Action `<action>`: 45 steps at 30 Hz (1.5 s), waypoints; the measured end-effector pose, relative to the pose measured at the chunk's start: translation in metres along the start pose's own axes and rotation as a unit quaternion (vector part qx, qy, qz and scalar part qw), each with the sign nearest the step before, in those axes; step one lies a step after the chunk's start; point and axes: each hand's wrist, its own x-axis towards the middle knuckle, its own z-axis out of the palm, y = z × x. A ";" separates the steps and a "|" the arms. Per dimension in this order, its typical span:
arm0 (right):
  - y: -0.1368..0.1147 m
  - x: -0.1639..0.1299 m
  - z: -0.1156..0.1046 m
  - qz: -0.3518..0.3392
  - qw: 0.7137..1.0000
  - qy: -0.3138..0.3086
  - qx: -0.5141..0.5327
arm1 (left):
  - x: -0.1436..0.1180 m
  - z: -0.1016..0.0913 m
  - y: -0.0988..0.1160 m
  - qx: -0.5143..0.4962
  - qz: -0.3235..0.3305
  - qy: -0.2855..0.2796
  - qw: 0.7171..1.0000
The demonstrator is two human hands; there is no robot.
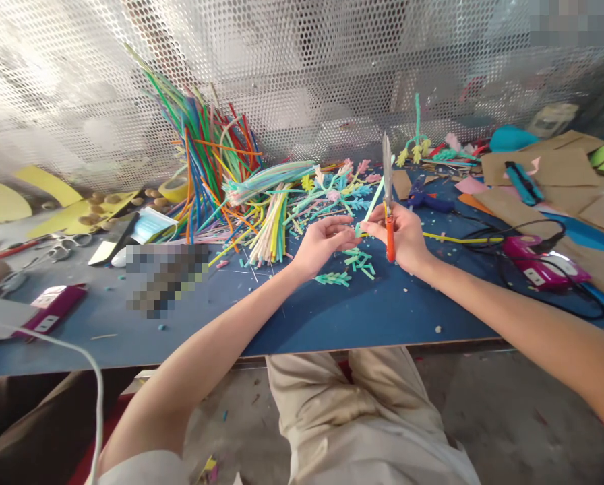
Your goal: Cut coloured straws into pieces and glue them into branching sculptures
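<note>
Near the middle of the blue table (332,316), the right hand (406,236) is closed around a pair of scissors (387,195) with orange handles (blades together, pointing up and away) and also pinches a pale green straw (371,205). The left hand (322,239) is half curled just beside it, fingertips at the straw's lower end. Cut straw pieces (355,266) lie on the table under both hands, with a heap of coloured straws (221,175) toward the far edge.
</note>
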 end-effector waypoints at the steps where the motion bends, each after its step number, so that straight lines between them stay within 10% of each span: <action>1: 0.000 0.000 0.000 -0.004 1.000 0.002 -0.002 | 0.000 0.000 0.000 -0.001 0.001 0.000 1.000; 45: -0.006 -0.002 0.006 0.044 0.998 -0.044 0.032 | 0.001 -0.003 -0.006 0.037 -0.023 -0.066 0.997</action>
